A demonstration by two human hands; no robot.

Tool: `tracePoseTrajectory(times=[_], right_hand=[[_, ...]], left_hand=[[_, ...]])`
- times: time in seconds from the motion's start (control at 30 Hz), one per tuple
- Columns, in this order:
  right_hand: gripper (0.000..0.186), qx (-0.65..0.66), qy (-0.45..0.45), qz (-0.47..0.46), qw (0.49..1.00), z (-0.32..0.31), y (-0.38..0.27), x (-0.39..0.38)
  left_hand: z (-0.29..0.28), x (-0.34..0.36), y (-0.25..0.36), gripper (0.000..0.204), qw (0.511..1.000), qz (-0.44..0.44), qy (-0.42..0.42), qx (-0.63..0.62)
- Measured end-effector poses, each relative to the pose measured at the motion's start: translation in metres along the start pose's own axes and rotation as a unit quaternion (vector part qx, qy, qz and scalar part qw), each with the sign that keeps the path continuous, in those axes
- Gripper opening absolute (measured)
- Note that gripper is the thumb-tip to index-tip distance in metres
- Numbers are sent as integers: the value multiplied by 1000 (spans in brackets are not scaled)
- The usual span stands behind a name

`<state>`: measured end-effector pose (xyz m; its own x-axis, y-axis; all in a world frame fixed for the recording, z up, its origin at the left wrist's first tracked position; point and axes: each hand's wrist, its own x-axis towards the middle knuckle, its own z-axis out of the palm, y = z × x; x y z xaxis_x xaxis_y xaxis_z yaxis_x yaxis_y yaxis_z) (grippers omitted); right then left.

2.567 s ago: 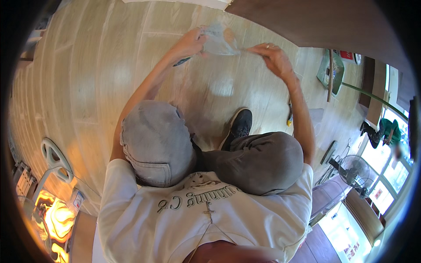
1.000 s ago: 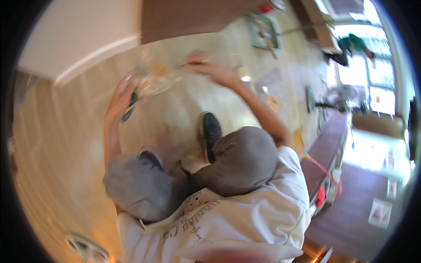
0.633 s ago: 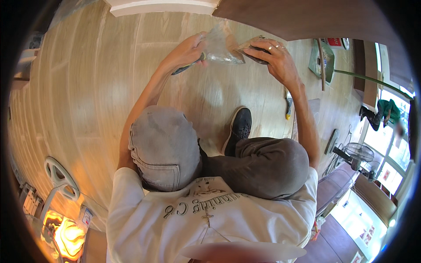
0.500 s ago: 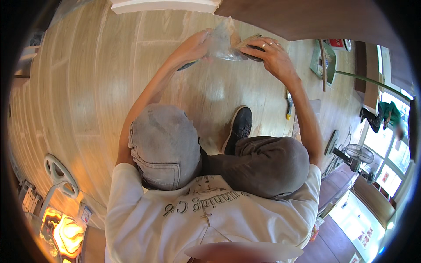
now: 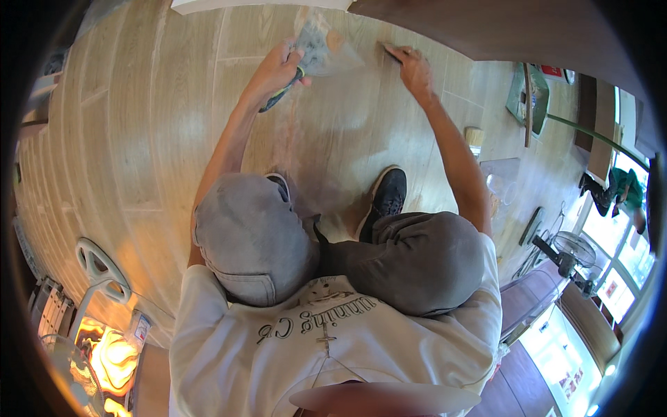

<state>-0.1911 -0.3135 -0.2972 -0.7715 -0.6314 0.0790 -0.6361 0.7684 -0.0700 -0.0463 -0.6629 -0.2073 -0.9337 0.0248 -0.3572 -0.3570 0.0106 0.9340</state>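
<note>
At the top of the view, my left hand (image 5: 280, 69) is closed round a green-and-black handled tool (image 5: 274, 97) and a crumpled clear plastic bag (image 5: 316, 48) with a tan thing inside or under it. To the right of the bag, my right hand (image 5: 411, 67) grips a small dark flat tool (image 5: 391, 53) low over the wood-look floor (image 5: 160, 125); whether it touches is unclear. A pale-bristled brush (image 5: 474, 139) lies right of my right forearm. My knees, in grey trousers, and my dark shoe (image 5: 385, 198) are below.
Brown panel (image 5: 479, 28) and white skirting (image 5: 257, 5) at top. Green dustpan (image 5: 517, 101) with wooden strip at right, flat board (image 5: 499, 167) below. Standing fan (image 5: 570, 254), person in green (image 5: 625, 187) near glazing. Grey moulded frame (image 5: 97, 271) and glowing heater-like light (image 5: 108, 354) at lower left.
My left hand has moved left with the bag. My right hand has drawn away from the bag and slightly upward, the dark tool now apart from it.
</note>
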Motion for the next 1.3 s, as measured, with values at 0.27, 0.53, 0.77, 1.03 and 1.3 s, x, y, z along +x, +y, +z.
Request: tracePoseTrajectory(times=[0.27, 0.53, 0.77, 1.03, 1.3], right_hand=[[64, 110, 7, 20, 994, -22, -6, -17], [49, 78, -26, -14, 997, -6, 21, -15], [47, -7, 11, -17, 1000, 37, 57, 31], [60, 63, -113, -61, 990, -23, 12, -30], [65, 25, -47, -95, 994, -10, -1, -51]], left_hand=[[-4, -1, -9, 49, 999, -31, 35, -1], [-6, -4, -6, 50, 999, -32, 32, -15], [-4, -7, 6, 54, 1000, -20, 18, 3], [-5, -19, 15, 58, 999, -13, 42, -3], [-5, -26, 22, 56, 1000, 0, 5, 11]])
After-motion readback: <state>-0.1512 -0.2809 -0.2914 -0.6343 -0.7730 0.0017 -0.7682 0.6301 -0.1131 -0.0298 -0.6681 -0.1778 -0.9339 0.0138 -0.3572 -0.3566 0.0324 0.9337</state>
